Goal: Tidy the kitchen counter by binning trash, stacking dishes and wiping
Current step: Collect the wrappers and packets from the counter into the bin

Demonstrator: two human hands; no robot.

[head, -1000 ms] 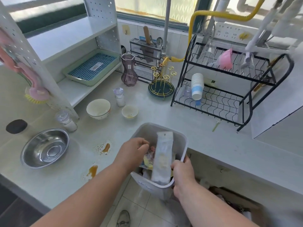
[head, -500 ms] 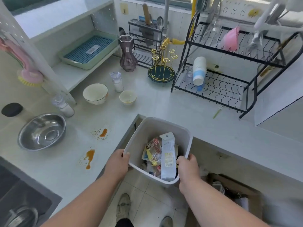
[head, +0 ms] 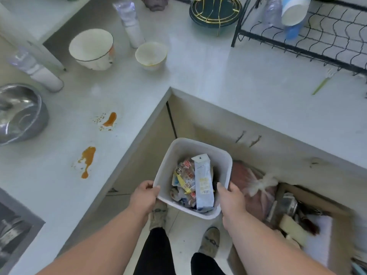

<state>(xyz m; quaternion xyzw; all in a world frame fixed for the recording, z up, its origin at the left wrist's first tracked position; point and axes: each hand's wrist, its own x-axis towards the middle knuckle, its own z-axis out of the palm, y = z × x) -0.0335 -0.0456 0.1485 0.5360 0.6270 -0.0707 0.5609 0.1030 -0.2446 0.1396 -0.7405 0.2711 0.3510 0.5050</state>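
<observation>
Hands are gripping the white trash bin point(head: 222, 165) from both sides: your left hand point(head: 144, 197) is curling its fingers round the near-left rim, thumb lying inside the lip, and your right hand point(head: 231, 199) is clamping the near-right rim the same way. You are holding the bin below the level of the worktop point(head: 218, 76), in front of the cabinet fronts in the inner corner, above your shoes and the tiled floor. The bin's mouth is facing up and tipping a little toward you. Inside it, a long pale blue packet point(head: 203, 185) is standing on end, its long axis running from the bin's far side toward you, hang-hole end pointing away from you. Crumpled wrappers point(head: 183, 181) are lying just to its left.

On the worktop two orange sauce spills point(head: 88, 159) are sitting near the edge, well apart from the bin. Beyond them a large white bowl point(head: 91, 48) and a small bowl point(head: 151, 54) are standing upright, near each other but not touching. A steel bowl point(head: 19, 114) is sitting at the left. A black wire dish rack point(head: 309, 36) is standing at the far right, and a green fork point(head: 322, 81) is lying beside it.
</observation>
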